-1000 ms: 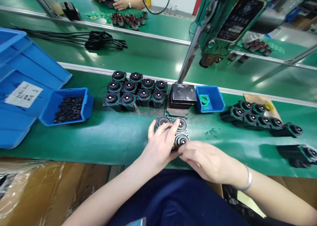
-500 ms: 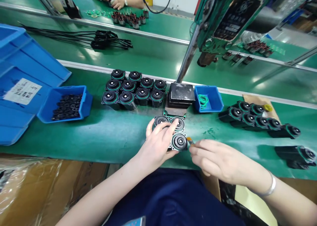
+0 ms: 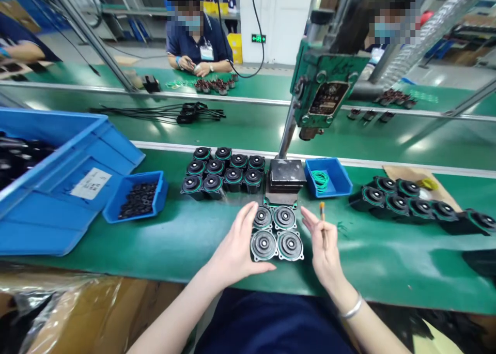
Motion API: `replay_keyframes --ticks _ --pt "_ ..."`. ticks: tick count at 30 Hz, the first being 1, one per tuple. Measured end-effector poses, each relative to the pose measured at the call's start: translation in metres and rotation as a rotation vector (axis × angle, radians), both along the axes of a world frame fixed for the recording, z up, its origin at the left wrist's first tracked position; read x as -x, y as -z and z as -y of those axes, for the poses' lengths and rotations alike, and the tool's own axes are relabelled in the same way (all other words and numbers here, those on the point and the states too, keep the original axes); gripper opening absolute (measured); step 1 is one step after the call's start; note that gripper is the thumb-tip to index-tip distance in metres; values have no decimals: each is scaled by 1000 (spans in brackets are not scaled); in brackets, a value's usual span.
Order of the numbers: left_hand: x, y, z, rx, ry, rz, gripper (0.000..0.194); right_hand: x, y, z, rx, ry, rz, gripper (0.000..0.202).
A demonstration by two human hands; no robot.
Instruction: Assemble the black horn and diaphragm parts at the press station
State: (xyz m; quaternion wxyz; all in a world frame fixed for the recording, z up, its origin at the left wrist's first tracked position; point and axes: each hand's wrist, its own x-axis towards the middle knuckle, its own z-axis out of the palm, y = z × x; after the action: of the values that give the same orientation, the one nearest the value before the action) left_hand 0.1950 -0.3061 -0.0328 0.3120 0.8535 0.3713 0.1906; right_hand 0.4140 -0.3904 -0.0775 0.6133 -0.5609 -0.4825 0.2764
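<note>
A tight block of several black motor housings (image 3: 264, 244) with round, stepped tops stands in front of me, green rings showing around some rims. My left hand (image 3: 234, 248) lies along the block's left side, fingers stretched out and thumb reaching across its near edge. At the right side is my right hand (image 3: 324, 248), its fingers around a small brush (image 3: 323, 225) with an orange-brown tip pointing up. This brush is apart from the housings. Just behind the block sits a dark metal press block (image 3: 287, 173).
Above stands a green press head (image 3: 321, 90) on a post. Blue bins hold green rings (image 3: 321, 181) and small black parts (image 3: 137, 200). More housings stand at the back left (image 3: 213, 183) and right (image 3: 397, 204). A co-worker (image 3: 197, 41) sits across the bench.
My left hand has come off the housing tops to their left side. My right hand has turned the brush upright, away from the near right housing. The view has tilted up.
</note>
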Motion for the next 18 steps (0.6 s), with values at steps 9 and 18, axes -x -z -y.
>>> replay_keyframes --ticks 9,18 --pt "24 5 -8 -5 13 41 128 71 15 -10 23 -4 -54 15" --pt "118 0 -34 -62 -55 19 117 160 11 -50 41 -107 -33 15"
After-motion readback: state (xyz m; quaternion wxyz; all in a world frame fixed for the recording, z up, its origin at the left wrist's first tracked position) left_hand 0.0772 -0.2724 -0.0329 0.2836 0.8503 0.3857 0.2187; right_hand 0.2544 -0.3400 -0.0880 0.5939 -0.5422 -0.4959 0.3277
